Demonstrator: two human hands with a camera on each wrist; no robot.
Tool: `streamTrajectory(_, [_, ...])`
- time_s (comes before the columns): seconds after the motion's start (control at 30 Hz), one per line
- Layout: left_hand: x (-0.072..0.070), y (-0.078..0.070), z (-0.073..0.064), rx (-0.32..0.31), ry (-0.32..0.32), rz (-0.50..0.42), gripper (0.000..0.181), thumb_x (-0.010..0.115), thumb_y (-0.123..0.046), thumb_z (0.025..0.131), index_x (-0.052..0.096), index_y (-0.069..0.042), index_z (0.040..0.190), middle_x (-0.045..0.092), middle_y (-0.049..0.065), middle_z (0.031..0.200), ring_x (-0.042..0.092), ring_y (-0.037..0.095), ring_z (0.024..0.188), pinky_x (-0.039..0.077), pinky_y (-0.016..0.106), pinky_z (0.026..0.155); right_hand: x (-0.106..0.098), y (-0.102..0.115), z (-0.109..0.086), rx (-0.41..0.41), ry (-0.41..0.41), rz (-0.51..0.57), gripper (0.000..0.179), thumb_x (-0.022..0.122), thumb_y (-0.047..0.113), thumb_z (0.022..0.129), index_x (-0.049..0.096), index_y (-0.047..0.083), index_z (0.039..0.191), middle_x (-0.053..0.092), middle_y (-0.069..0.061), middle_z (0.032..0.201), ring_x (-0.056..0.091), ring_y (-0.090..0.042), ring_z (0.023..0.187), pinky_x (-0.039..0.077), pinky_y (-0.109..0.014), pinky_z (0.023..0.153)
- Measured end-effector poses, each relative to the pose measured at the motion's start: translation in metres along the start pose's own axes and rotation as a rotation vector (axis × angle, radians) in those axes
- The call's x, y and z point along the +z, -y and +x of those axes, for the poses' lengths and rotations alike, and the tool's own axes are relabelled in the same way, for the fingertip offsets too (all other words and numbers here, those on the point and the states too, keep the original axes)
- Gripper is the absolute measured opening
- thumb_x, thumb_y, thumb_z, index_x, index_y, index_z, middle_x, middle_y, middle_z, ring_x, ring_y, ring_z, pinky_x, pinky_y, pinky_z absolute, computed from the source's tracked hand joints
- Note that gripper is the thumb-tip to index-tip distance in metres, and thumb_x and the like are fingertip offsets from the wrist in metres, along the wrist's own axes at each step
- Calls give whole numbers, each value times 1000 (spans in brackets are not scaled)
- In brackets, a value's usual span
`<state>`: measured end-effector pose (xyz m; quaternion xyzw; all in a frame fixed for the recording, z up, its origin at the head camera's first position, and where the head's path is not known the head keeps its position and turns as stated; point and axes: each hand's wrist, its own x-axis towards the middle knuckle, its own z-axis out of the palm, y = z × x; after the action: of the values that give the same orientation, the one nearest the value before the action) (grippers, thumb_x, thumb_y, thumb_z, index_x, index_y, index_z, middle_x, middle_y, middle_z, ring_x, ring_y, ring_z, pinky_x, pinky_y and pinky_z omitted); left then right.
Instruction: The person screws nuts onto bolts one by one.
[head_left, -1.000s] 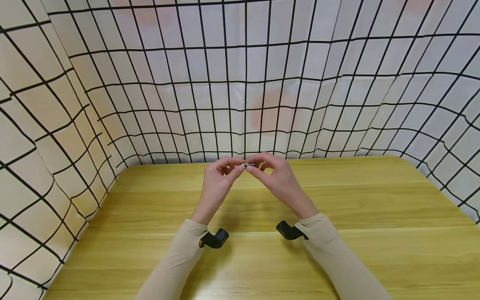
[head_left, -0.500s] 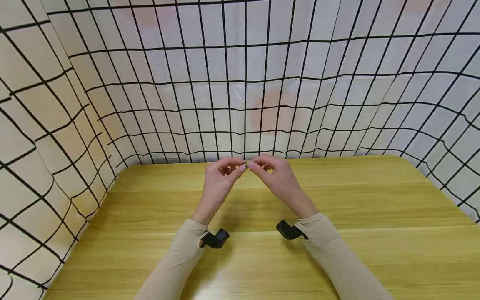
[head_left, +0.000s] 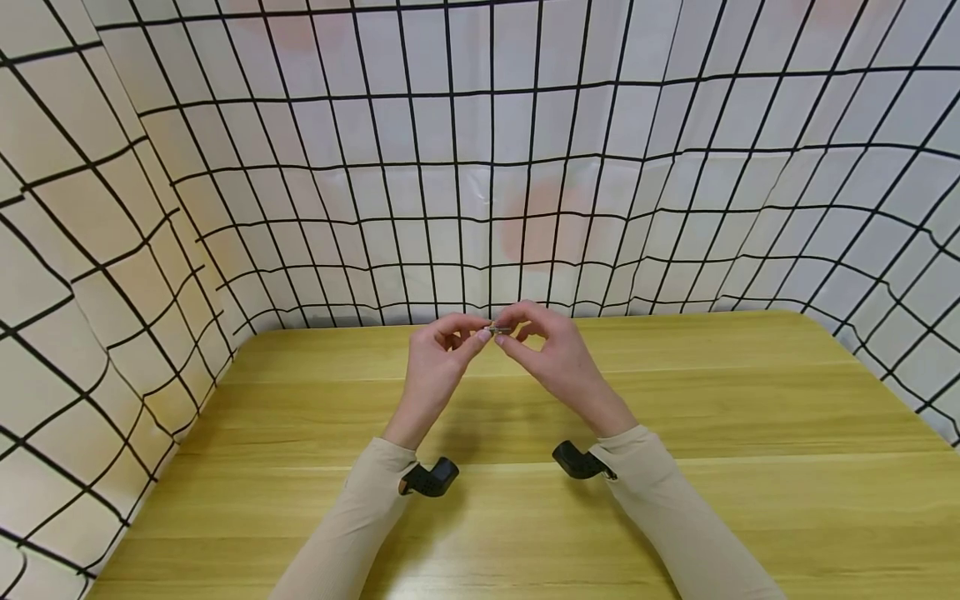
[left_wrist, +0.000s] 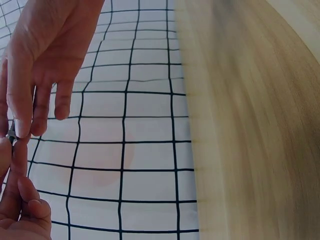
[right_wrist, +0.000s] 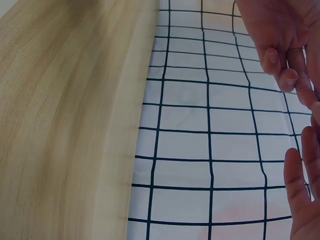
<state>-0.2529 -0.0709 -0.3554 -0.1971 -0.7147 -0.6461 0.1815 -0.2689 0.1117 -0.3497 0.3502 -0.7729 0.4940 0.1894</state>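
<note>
Over the far part of the table, a small slim metal piece like a bolt with a nut [head_left: 496,330] is held up between the two hands. My left hand [head_left: 441,354] pinches its left end between thumb and forefinger. The right hand [head_left: 551,354] has thumb and forefinger curled on either side of the thin shaft, which shows between them. In the left wrist view the nut-like part [left_wrist: 12,134] sits at the meeting fingertips. The right wrist view shows the left hand [right_wrist: 305,185] and right hand [right_wrist: 282,45], with the metal piece hidden.
A wood-grain table [head_left: 300,467] spreads beneath both hands. White sheeting with a black grid [head_left: 420,192] stands behind it and along the sides. Each wrist carries a black camera mount, one at the left sleeve [head_left: 431,477] and one at the right sleeve [head_left: 577,461].
The right thumb and forefinger closed over the shaft half a second ago and now stand slightly wider, so the shaft shows again. My left hand stays in place.
</note>
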Motion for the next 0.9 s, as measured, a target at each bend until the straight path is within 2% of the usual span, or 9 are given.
streamTrajectory(0.2, [-1, 5, 0, 14, -4, -6, 11, 73, -15, 90, 77, -8, 98, 70, 3, 95, 48, 23, 72, 36, 28, 62, 1, 1, -1, 23, -11, -24, 11, 68, 11, 94, 67, 13, 105, 66, 4, 100, 58, -13, 89, 50, -37, 77])
streamTrajectory(0.37, [-1, 3, 0, 14, -5, -5, 10, 73, -15, 90, 77, -9, 98, 69, 0, 94, 48, 21, 72, 36, 29, 62, 1, 2, -2, 62, -10, -25, 12, 68, 18, 95, 69, 15, 106, 65, 5, 95, 56, -13, 87, 49, -38, 74])
streamTrajectory(0.5, [-2, 3, -1, 14, 1, -1, 10, 73, -15, 91, 76, -9, 98, 69, 1, 94, 47, 21, 72, 35, 29, 61, 1, 1, -3, 71, -5, -17, 10, 67, 20, 96, 71, 15, 104, 65, 5, 95, 56, -14, 87, 47, -38, 77])
streamTrajectory(0.73, [-1, 2, -1, 38, 15, 10, 12, 72, -17, 92, 76, -8, 98, 67, 6, 90, 46, 24, 73, 35, 32, 63, -1, 1, -3, 61, -15, -63, 11, 64, 25, 98, 72, 17, 99, 66, 7, 94, 56, -12, 84, 45, -33, 74])
streamTrajectory(0.9, [0, 1, -1, 35, 11, 21, 9, 73, -15, 91, 77, -10, 97, 65, 3, 87, 47, 21, 72, 36, 33, 63, 0, 0, -3, 75, -27, -89, 17, 63, 30, 98, 73, 16, 101, 67, 9, 96, 57, -11, 85, 46, -33, 75])
